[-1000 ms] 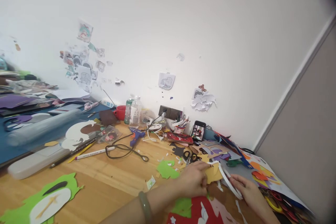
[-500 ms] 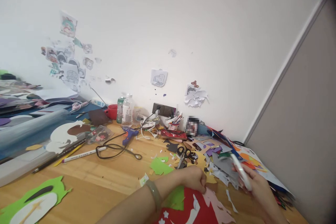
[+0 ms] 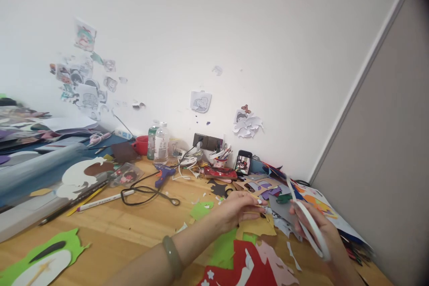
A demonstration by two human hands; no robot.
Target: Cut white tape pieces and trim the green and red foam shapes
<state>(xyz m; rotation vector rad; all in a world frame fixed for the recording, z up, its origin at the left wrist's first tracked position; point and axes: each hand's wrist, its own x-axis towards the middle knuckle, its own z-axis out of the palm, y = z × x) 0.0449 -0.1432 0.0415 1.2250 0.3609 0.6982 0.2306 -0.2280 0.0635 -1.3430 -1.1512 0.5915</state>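
My right hand (image 3: 320,228) grips a roll of white tape (image 3: 311,228), turned nearly on edge. A loose strip of the tape sticks up from it toward the wall. To its left, my left hand (image 3: 243,209), with a bracelet on its wrist, hovers over paper scraps, fingers apart and reaching toward the roll. A small white spot shows at its fingertips; I cannot tell what it is. Below the hands lies a red paper cutout (image 3: 250,263) with white shapes, beside a pink paper piece (image 3: 273,263) and green paper (image 3: 224,250). Yellow paper (image 3: 258,228) lies under my left hand.
A phone (image 3: 243,163) leans at the wall beside a red case (image 3: 220,173). Bottles (image 3: 161,143), a blue glue gun (image 3: 163,175) with its cord, and a white pen (image 3: 105,200) stand or lie leftward. A green cutout (image 3: 50,254) lies front left. Paper piles (image 3: 321,201) crowd the right.
My left hand has lifted off the red and pink paper, moved up and away, and its fingers have opened. The tape roll has turned in my right hand, its loose strip now showing.
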